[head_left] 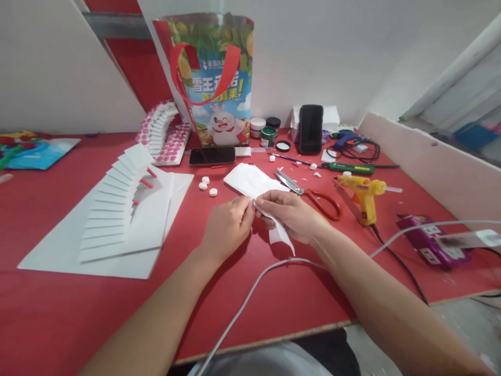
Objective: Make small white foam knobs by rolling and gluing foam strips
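Note:
My left hand (229, 227) and my right hand (291, 214) meet above the red table, fingers pinched together on a white paper strip (281, 236). The strip's loose end hangs below my right hand. Just behind my hands lies a stack of white paper (250, 180). To its left are several small white rolled pieces (213, 192). Scissors (323, 202) with orange handles lie right of my right hand, blades toward the paper stack. Part of the strip between my fingertips is hidden.
A stepped white card structure (113, 196) stands on white boards at left. Behind are a gift bag (221, 78), a phone (212, 156) and paint jars (267, 137). A yellow glue gun (364, 196) and purple box (432, 241) sit right; a pale cable (250, 298) crosses in front.

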